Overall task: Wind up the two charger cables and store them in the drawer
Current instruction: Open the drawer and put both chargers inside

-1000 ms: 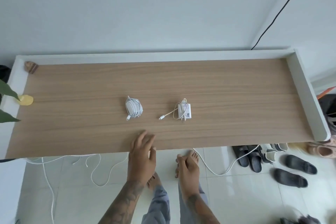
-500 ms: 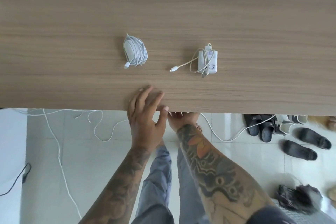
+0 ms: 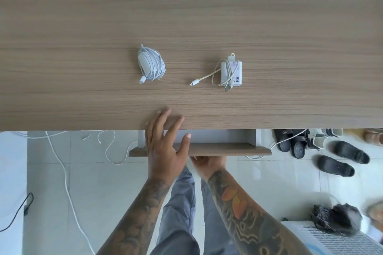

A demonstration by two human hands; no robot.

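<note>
the drawer point(image 3: 217, 148) stands partly pulled out from under the near edge of the wooden desk point(image 3: 290, 37). the right hand point(image 3: 208, 163) is at the drawer's front, fingers hidden beneath it, so its grip cannot be told. the left hand point(image 3: 164, 143) lies spread over the drawer's left part, fingertips on the desk edge. beyond the drawer, on the desk, lie the wound white cable point(image 3: 151, 65) and, well apart to its right, the charger with a loose cable point(image 3: 231, 71).
</note>
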